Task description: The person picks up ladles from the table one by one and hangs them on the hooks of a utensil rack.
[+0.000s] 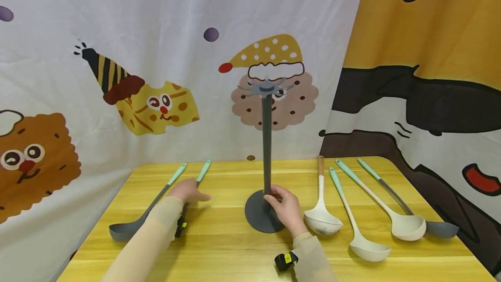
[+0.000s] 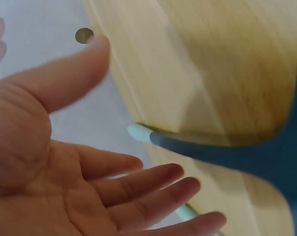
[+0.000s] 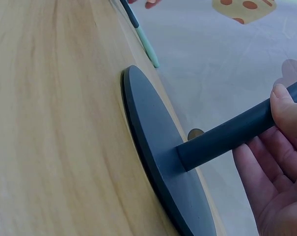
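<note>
A dark grey utensil stand [image 1: 267, 142] with a round base [image 1: 261, 212] and a ring of hooks [image 1: 267, 87] on top stands upright on the table. My right hand [image 1: 287, 208] holds its pole low down; the right wrist view has the thumb on one side of the pole [image 3: 227, 135] and the fingers on the other. My left hand [image 1: 188, 190] hovers over the left side, its fingers [image 2: 153, 196] spread and nothing in them. Beside it lie a grey ladle [image 1: 127, 231] with a mint handle and another mint-handled utensil [image 1: 204, 169], partly hidden by the hand.
To the right of the stand lie a white ladle with a brown handle [image 1: 321, 166], two cream ladles [image 1: 369, 249] with mint handles, and a dark grey ladle [image 1: 442, 229]. A cartoon-printed curtain [image 1: 235, 3] hangs behind the wooden table [image 1: 231, 251].
</note>
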### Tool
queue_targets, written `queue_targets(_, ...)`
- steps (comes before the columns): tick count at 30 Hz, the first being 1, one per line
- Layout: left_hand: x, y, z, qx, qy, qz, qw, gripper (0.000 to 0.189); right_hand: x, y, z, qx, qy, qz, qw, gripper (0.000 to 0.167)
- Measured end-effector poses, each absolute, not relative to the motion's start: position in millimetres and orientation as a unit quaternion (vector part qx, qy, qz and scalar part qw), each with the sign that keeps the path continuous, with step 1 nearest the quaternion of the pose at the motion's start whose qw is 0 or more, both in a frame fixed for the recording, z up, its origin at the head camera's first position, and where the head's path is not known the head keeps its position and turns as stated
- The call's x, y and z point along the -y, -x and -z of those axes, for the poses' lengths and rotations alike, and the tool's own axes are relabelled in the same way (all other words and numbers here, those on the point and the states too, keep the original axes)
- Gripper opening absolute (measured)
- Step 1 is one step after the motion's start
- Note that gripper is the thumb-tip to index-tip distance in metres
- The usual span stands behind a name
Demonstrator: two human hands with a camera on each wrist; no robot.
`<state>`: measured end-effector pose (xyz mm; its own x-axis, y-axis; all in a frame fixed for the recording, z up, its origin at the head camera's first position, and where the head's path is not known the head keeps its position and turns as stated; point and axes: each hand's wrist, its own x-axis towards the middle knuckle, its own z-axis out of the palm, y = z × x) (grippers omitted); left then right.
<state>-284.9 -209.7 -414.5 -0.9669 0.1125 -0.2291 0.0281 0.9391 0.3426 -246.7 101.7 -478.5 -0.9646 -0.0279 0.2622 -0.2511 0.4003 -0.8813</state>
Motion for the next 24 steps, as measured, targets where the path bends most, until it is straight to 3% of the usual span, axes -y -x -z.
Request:
queue_targets(6,207.2,284.4,419.2,-0.983,-0.032,-0.151,0.101,0.023,-101.4,246.9,478.5,0.830,-0.084,-0.542,0.103,0.021)
queue_targets(8,205.3,285.0,422.3,-0.984,-0.026,-0.147,0.098,0.013,-101.6,246.8,478.3,0.829,-0.083,-0.544,0.102,0.020)
queue_targets(17,195.0,290.7,436.7,-0.986,0.040,-0.126,0.099,0.015,-102.3,245.5,477.1,0.828,-0.080,-0.545,0.104,0.019)
queue_targets(24,191.7,286.3,438.8,-0.989,0.042,-0.116,0.085,0.020,-101.9,246.2,477.5,0.829,-0.081,-0.544,0.100,0.020)
